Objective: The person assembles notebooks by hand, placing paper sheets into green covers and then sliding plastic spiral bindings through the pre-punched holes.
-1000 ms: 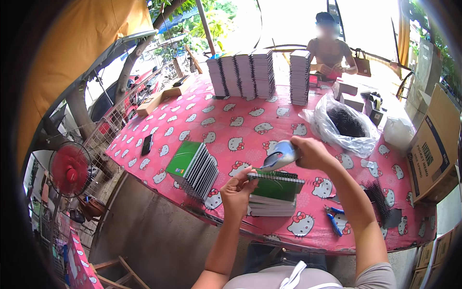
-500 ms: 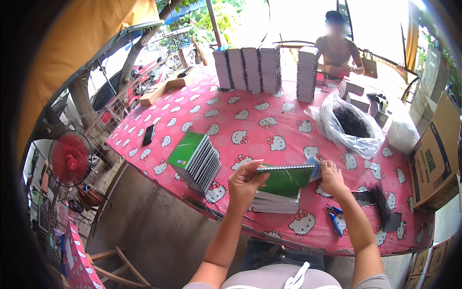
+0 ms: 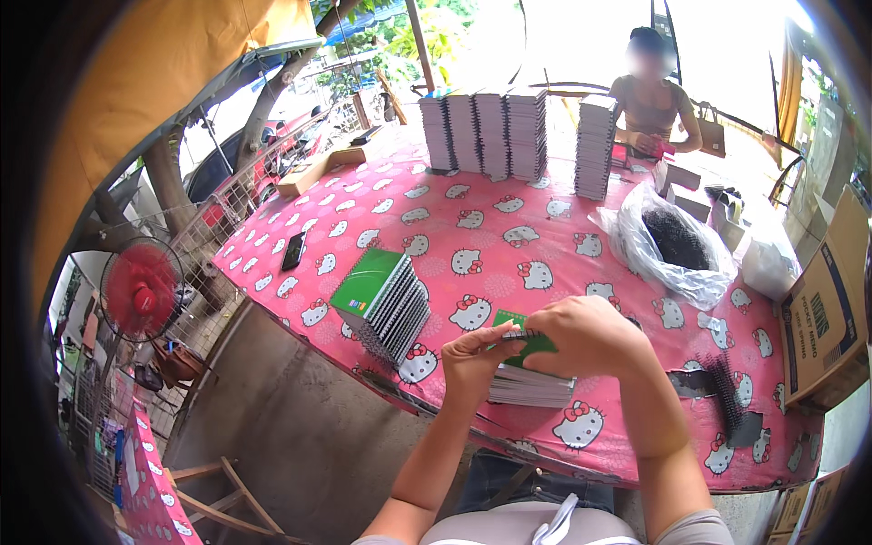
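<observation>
A green-covered spiral notebook (image 3: 541, 357) is held by its wire-bound edge over a low white paper stack (image 3: 534, 389). My left hand (image 3: 474, 360) pinches the left end of that edge between thumb and fingers. Reaching across from the right, my right hand (image 3: 590, 336) curls its fingers over the same edge, close to the left fingertips, and covers much of the notebook. To the left stands a leaning stack of green spiral notebooks (image 3: 383, 307).
Tall spiral notebook stacks (image 3: 490, 134) line the far side. A phone (image 3: 293, 251) lies at left. On the right are a plastic bag of black coils (image 3: 677, 241), loose black coils (image 3: 724, 395) and a cardboard box (image 3: 822, 309). Across the table sits another person (image 3: 652, 109).
My right hand has moved left along the wire edge toward my left hand. The blue item beside it is out of sight, and my forearm covers where the blue pliers lay.
</observation>
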`<state>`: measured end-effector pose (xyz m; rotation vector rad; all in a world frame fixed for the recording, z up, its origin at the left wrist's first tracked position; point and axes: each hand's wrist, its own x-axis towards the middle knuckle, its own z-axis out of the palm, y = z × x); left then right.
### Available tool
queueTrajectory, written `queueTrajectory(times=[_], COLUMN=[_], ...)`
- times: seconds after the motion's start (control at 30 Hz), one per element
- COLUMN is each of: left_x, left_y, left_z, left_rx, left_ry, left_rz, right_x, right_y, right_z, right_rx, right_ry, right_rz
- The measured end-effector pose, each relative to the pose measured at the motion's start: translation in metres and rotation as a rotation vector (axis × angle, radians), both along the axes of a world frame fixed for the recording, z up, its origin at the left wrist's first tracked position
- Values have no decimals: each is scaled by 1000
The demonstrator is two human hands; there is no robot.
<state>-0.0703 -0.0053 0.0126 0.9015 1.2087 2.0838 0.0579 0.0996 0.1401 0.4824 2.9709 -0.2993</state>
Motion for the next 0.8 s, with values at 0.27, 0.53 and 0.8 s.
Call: queueTrajectory(times=[0.27, 0.53, 0.8], left_x=[0, 4, -3], left_y=[8, -20, -66], left_z=[0, 25, 52], left_rx=[82, 153, 417], left_ry=[-82, 189, -122], left_rz=[-25, 98, -483], right_x=[-10, -9, -10], right_y=[-4, -34, -36], right_z=[-34, -17, 5], right_rx=[-83, -44, -461], right_ry=[639, 920, 912], right_rz=[-9, 131, 119])
